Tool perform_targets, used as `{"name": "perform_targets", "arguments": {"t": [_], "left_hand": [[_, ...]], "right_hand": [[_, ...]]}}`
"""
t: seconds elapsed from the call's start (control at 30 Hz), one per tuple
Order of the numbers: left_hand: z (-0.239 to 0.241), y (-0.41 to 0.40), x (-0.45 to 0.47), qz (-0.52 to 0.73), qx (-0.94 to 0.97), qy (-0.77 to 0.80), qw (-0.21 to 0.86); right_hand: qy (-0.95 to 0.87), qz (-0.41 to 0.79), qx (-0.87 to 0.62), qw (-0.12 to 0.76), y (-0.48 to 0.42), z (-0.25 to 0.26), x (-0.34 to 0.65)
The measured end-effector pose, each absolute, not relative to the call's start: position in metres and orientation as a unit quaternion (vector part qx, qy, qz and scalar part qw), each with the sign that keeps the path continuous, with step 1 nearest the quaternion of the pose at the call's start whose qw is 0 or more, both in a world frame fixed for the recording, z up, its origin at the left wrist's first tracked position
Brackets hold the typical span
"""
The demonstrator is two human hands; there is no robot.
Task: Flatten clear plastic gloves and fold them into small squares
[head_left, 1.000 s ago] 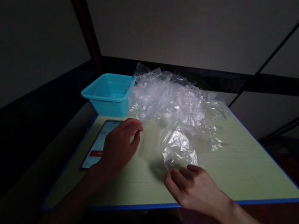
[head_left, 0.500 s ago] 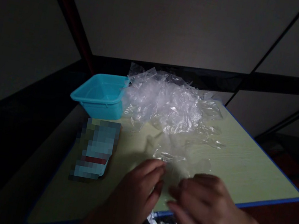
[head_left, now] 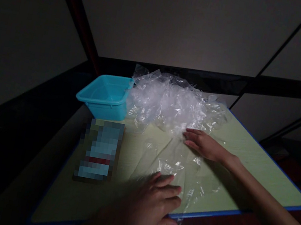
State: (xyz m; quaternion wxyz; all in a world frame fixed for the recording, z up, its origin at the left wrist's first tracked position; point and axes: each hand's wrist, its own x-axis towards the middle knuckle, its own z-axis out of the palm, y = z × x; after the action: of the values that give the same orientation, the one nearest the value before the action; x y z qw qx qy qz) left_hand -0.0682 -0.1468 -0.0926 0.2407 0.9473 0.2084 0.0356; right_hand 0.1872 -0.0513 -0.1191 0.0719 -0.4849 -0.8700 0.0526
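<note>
A clear plastic bag [head_left: 183, 172] lies stretched across the pale green table [head_left: 248, 153], its lower end hanging over the near edge. My left hand [head_left: 152, 202] rests flat on the bag's near part, fingers spread. Farther back, my right hand [head_left: 204, 144] lies with fingers stretched out on the bag's far end, right at the foot of a heap of crumpled clear plastic bags [head_left: 169, 104].
A turquoise plastic tub [head_left: 105, 96] stands at the table's back left beside the heap. A phone [head_left: 100, 150] lies on the left of the table. The table has a blue edge; dark bars and a wall are behind it.
My right hand has moved from the near edge out to the far end of the bag. The bag now lies spread lengthwise. My left hand has flattened onto its near part.
</note>
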Motion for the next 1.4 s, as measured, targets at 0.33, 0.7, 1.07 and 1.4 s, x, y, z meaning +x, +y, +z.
{"name": "perform_targets", "arguments": {"t": [0.33, 0.7, 1.07, 1.4], "left_hand": [[-0.089, -0.126, -0.085, 0.048, 0.922, 0.203, 0.326], [-0.091, -0.132, -0.085, 0.096, 0.915, 0.281, 0.273], [-0.110, -0.144, -0.078, 0.038, 0.946, 0.273, 0.171], [-0.103, -0.138, -0.073, 0.034, 0.947, 0.241, 0.209]], "right_hand": [[-0.813, 0.010, -0.576, 0.087, 0.041, -0.125, 0.209], [-0.813, 0.000, -0.559, 0.163, 0.008, -0.114, 0.223], [-0.855, 0.077, -0.496, 0.128, -0.050, -0.124, 0.223], [-0.813, 0.079, -0.567, 0.108, 0.012, -0.129, 0.227]]}}
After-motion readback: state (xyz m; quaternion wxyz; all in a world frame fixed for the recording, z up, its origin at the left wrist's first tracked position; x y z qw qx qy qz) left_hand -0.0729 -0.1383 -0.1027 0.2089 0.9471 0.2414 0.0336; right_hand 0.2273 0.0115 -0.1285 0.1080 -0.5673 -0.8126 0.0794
